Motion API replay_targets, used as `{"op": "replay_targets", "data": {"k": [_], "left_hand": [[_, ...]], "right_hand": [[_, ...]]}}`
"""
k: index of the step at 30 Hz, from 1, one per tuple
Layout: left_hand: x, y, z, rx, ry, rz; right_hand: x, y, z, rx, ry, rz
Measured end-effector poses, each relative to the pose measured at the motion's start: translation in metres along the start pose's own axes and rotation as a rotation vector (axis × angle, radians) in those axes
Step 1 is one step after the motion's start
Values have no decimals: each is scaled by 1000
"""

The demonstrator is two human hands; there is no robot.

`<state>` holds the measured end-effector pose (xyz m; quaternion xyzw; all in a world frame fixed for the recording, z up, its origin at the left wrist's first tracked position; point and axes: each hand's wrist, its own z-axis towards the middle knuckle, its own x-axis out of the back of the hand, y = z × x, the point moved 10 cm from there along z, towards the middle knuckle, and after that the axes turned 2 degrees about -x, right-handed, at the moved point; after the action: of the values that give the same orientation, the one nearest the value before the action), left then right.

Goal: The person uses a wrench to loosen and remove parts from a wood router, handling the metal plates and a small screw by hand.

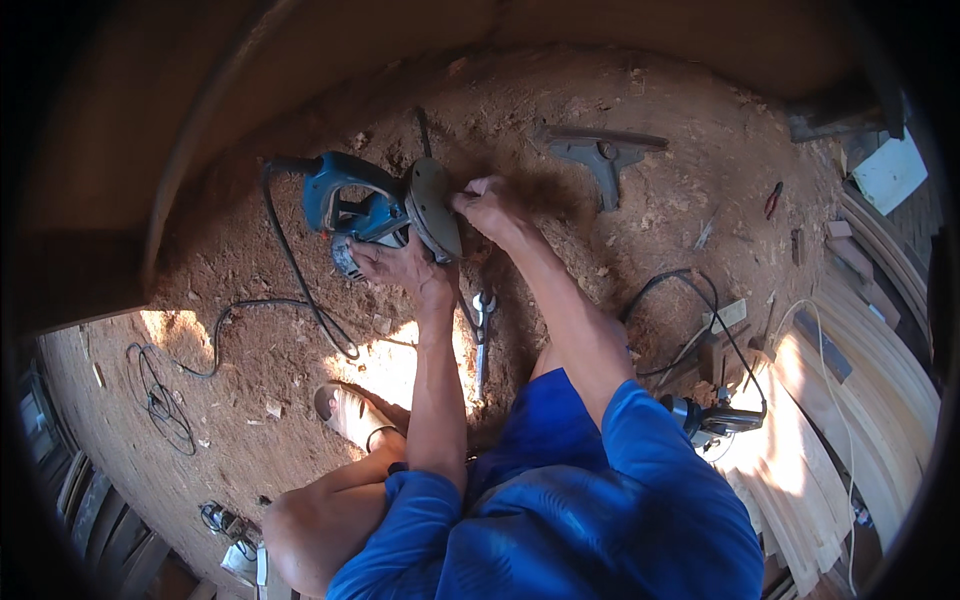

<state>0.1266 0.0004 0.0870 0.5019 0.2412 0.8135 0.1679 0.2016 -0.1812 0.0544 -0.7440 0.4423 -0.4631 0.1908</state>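
1. The dirt floor (700,130), strewn with shavings, is stretching beneath everything.
2. Long wooden planks (885,370) are lying along the right side, partly catching sunlight.
3. The blue power tool (365,200) is sitting ahead of the person, slightly left, handle toward the left and grey disc (432,210) toward the right; the marking on its casing is too small to read.
4. A T-shaped grey metal part (603,155) is lying on the floor, beyond and right of the right hand.
5. A second power tool (715,418) is resting near the planks, partly hidden by the person's sleeve.
6. The left hand (405,268) is gripping the blue tool's underside, its fingers closing against the casing.
7. The right hand (485,205) is hovering beside the disc's right edge, fingers curling in; I cannot tell whether they are touching or pinching anything.
8. A silver wrench (484,318) is lying between the forearms.
9. Red-handled pliers (773,200) are lying far right.
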Motion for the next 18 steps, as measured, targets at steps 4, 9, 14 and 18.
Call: {"op": "replay_targets", "data": {"k": [4,9,14,18], "left_hand": [[4,-12,-1,51,-49,-22],[23,7,-4,162,-281,24],[42,9,-51,163,-174,-145],[8,-17,-67,420,-429,-313]], "right_hand": [[-13,-12,-1,-67,-91,-82],[-21,10,-10,-298,-159,230],[-19,-2,-12,-334,-106,278],[-19,15,-3,-357,-189,450]]}}
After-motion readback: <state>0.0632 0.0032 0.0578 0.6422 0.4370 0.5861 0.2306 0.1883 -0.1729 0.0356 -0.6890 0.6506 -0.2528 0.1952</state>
